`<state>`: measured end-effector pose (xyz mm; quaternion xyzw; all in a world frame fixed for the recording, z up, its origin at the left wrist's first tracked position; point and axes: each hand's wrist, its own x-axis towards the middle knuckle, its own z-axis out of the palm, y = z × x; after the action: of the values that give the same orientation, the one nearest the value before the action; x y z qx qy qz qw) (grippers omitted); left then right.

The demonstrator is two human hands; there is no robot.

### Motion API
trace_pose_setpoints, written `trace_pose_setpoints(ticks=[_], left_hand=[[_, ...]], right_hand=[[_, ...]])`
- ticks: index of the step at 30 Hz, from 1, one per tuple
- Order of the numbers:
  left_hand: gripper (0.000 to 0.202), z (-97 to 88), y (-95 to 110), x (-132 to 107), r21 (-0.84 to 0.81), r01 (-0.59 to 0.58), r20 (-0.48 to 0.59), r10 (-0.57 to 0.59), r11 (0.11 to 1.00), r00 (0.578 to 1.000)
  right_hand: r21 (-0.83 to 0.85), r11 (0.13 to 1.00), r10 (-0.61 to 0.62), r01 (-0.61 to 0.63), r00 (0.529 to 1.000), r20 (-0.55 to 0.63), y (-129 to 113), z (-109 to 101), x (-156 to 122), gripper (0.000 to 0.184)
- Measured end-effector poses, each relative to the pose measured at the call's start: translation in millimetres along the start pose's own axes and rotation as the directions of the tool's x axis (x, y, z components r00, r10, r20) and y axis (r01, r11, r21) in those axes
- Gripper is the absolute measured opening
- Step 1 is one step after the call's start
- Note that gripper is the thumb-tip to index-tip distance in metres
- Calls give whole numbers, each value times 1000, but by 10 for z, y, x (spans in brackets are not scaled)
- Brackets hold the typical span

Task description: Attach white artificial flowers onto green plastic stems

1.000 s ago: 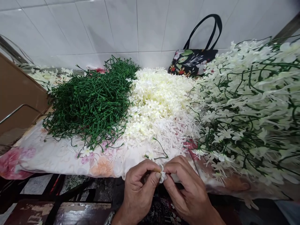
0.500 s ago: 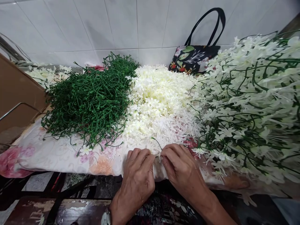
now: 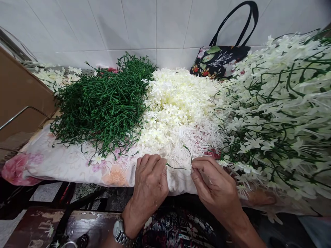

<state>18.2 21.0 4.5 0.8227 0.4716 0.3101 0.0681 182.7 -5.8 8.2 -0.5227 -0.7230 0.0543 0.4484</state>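
Near the front edge of the cloth, my left hand [image 3: 150, 177] pinches a thin green plastic stem [image 3: 176, 167] that sticks out to the right. Opposite it, my right hand [image 3: 216, 181] is closed on another green stem [image 3: 190, 152], whose budded tip curves up and left from the fingertips. A small gap parts the hands. Just beyond them lie loose white stamens [image 3: 191, 137] and a heap of white artificial petals [image 3: 178, 100]. Left of the petals rises a tangled pile of green stems [image 3: 100, 106]. The fingers hide the held ends of both stems.
A large mass of finished-looking white artificial flowers [image 3: 279, 120] fills the right side. At the back a floral black handbag [image 3: 219, 62] leans against the tiled wall [image 3: 134, 27]. A cardboard box [image 3: 23, 86] stands at the left, on the patterned cloth's [image 3: 69, 168] side.
My hands have moved apart, the right one shifting rightward. A green stem now shows between them from my left fingers. The view has shifted slightly.
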Motion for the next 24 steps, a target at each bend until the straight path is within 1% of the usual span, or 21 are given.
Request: trace_pose_setpoints(ticks=[2, 5, 6, 8, 10, 12, 13, 15, 17, 18, 19, 21, 23, 24], left_hand=[[20, 0, 1, 5, -17, 19, 9, -18, 1000, 1000], [19, -6, -4, 1, -43, 33, 15, -32, 999, 999], [19, -10, -6, -3, -61, 32, 4, -32, 998, 999], [19, -20, -6, -16, -118, 18, -55, -24, 993, 998], [19, -38, 2, -40, -200, -8, -144, -21, 980, 989], [17, -60, 22, -74, -302, -15, -210, -51, 953, 976], [16, -71, 35, -92, -363, -8, -224, -79, 932, 971], [15, -89, 67, -121, -500, 32, -203, -153, 865, 967], [16, -99, 103, -122, -655, 101, -104, -221, 749, 970], [19, -101, 122, -110, -733, 141, -37, -247, 665, 968], [23, -102, 143, -88, -806, 184, 34, -265, 563, 964], [30, -105, 187, -26, -912, 258, 163, -295, 320, 942], [27, -110, 234, 44, -945, 315, 270, -342, 85, 900], [23, -113, 255, 73, -943, 333, 308, -370, 2, 876]], right_hand=[[0, 1000, -10, 10, 1000, -24, -11, -40, 1, 10], [-13, 999, -35, 35, 999, -22, -32, -94, -6, 12], [-13, 999, -40, 39, 999, -25, -40, -110, -11, 13], [3, 1000, -26, 26, 999, -30, -58, -136, -29, 14], [54, 998, 16, -13, 999, -51, -79, -146, -53, 14], [135, 990, 59, -48, 995, -75, -104, -132, -74, 13], [181, 982, 76, -59, 993, -90, -120, -116, -81, 13], [277, 958, 106, -71, 988, -114, -156, -70, -79, 13], [371, 925, 136, -81, 983, -125, -196, -12, -61, 14], [415, 906, 146, -84, 982, -120, -215, 18, -49, 15], [452, 888, 146, -83, 983, -108, -234, 47, -38, 16], [500, 863, 126, -71, 989, -77, -264, 99, -21, 15], [520, 852, 94, -61, 995, -37, -285, 139, -13, 14], [522, 851, 80, -61, 997, -14, -293, 154, -11, 14]])
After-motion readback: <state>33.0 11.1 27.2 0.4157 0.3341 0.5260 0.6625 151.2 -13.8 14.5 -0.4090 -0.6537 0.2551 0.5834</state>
